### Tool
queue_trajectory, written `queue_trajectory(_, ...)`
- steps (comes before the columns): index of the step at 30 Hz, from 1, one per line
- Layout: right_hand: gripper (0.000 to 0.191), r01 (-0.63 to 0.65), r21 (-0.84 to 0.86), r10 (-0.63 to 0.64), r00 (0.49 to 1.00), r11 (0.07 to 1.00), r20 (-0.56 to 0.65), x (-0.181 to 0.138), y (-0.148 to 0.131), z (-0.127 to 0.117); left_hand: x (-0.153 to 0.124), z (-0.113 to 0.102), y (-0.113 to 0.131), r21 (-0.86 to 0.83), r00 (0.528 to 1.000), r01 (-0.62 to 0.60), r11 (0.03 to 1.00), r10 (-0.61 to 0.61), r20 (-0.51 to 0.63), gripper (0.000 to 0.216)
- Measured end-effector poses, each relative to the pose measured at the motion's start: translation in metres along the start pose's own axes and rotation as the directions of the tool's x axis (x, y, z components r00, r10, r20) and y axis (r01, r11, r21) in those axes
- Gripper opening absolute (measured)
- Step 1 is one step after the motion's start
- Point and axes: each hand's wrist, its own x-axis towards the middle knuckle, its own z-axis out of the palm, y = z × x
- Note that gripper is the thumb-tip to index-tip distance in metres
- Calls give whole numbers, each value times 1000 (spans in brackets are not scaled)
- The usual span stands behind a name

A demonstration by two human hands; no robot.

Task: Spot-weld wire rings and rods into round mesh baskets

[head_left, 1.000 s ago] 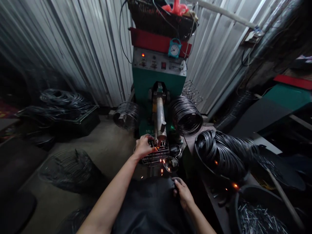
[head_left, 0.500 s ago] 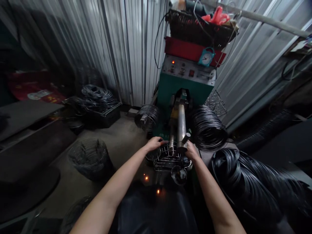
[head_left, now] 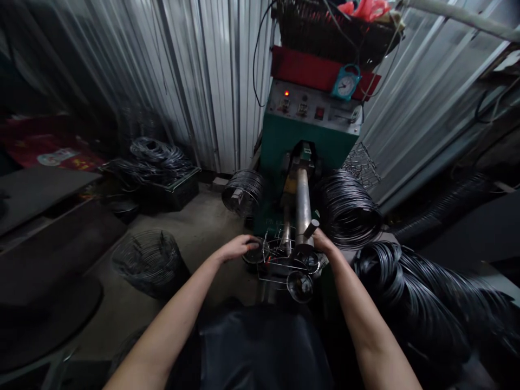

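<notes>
A small wire basket (head_left: 284, 262) sits under the steel arm (head_left: 302, 208) of a green welding machine (head_left: 309, 142). My left hand (head_left: 236, 248) rests on the basket's left side, fingers curled over a dark round part of its edge. My right hand (head_left: 324, 242) grips the basket's right side, just beside the arm's lower end. A dark apron (head_left: 260, 346) covers my lap below.
Coils of black wire rings (head_left: 350, 208) lie right of the machine, with a larger pile (head_left: 410, 292) nearer me. A wire cage (head_left: 148, 260) stands on the floor at left. More wire coils (head_left: 156, 157) sit by the corrugated wall. A clock (head_left: 346, 84) hangs on the machine.
My right hand came up from my lap to the basket's right side. The sparks have stopped. The basket sits flatter than half a second ago, and my left hand slid slightly left.
</notes>
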Motion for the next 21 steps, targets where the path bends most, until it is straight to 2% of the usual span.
queue_trajectory(1, 23, 3, -4, -3, 1000, 1000, 3, -3, 0, -1, -9, 3, -7, -57, 999, -34, 998, 36, 23, 35)
queue_trajectory(3, 23, 11, -11, -11, 1000, 1000, 9, -12, -2, 1, -23, 12, -15, -117, 997, -78, 990, 78, -5, 31)
queue_trajectory(5, 24, 19, -20, -19, 1000, 1000, 16, -24, -7, 4, -35, 22, -15, -123, 995, -94, 988, 89, -52, 25)
queue_trajectory(7, 26, 27, -29, -26, 999, 999, 26, -37, -13, 9, -50, 26, -8, -93, 988, -151, 984, 150, -23, 19)
queue_trajectory(9, 29, 38, -31, -37, 998, 999, 49, -52, -19, 14, -75, 22, 4, -1, 952, -301, 953, 301, 50, 16)
queue_trajectory(10, 31, 42, -28, -41, 997, 999, 62, -60, -20, 17, -92, 17, 11, 68, 918, -392, 918, 385, 96, 16)
queue_trajectory(12, 34, 36, 3, -36, 998, 999, 51, -76, -21, 27, -133, 1, 25, 204, 864, -503, 840, 478, 161, 18)
queue_trajectory(13, 35, 20, 38, -20, 1000, 999, 18, -84, -20, 34, -156, -9, 32, 250, 862, -507, 825, 479, 167, 17)
queue_trajectory(15, 36, -43, 180, 59, 995, 983, -85, -99, -19, 56, -205, -30, 44, 315, 888, -459, 831, 437, 140, 18)
queue_trajectory(17, 37, -131, 395, 205, 967, 909, -151, -112, -22, 86, -250, -48, 52, 355, 924, -378, 855, 375, 81, 22)
queue_trajectory(19, 38, -217, 583, 347, 930, 783, -119, -123, -31, 120, -288, -61, 52, 388, 950, -292, 874, 313, 9, 26)
queue_trajectory(21, 39, -291, 683, 416, 909, 670, -21, -131, -47, 150, -318, -70, 41, 416, 963, -212, 884, 261, -63, 27)
